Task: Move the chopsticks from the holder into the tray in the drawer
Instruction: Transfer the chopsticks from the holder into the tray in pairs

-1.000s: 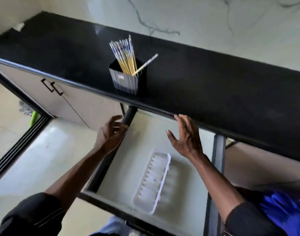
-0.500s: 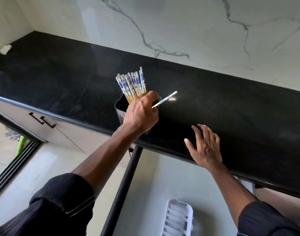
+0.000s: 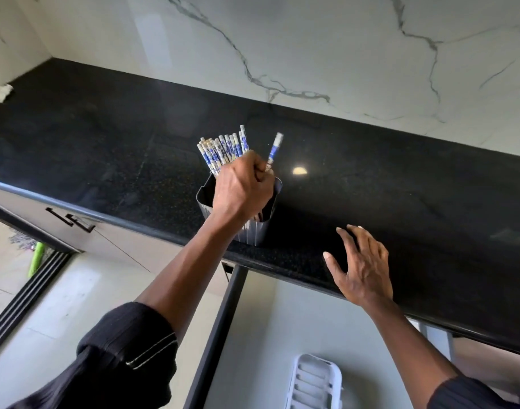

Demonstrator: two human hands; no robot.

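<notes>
While my left hand (image 3: 242, 190) is clenched into a fist over the holder (image 3: 260, 228), its fingers (image 3: 260, 174) grip a single chopstick (image 3: 275, 149) that sticks up to the right of the bunch, tilted slightly right. How many sticks the fist encloses below the knuckles I cannot tell; the hand hides the lower shafts. Just left of it, the remaining chopsticks (image 3: 223, 150) fan up out of the holder, blue-and-white patterned tops leaning left. Holder: dark, ribbed sides, standing near the front edge of the black countertop (image 3: 105, 149), partly behind my wrist.

My right hand (image 3: 360, 268) is released, fingers (image 3: 345, 239) spread, holding nothing, palm down at the countertop's front edge; whether it rests on the stone I cannot tell.

Below the counter the drawer (image 3: 270, 335) stands pulled out, pale floor, dark left rail. White ribbed tray (image 3: 314, 382) lies in it at the bottom of the view, cut off by the frame; no chopstick visible in the part shown.

Marble-veined wall (image 3: 311, 48) behind. Both forearms in black sleeves (image 3: 128, 355).
</notes>
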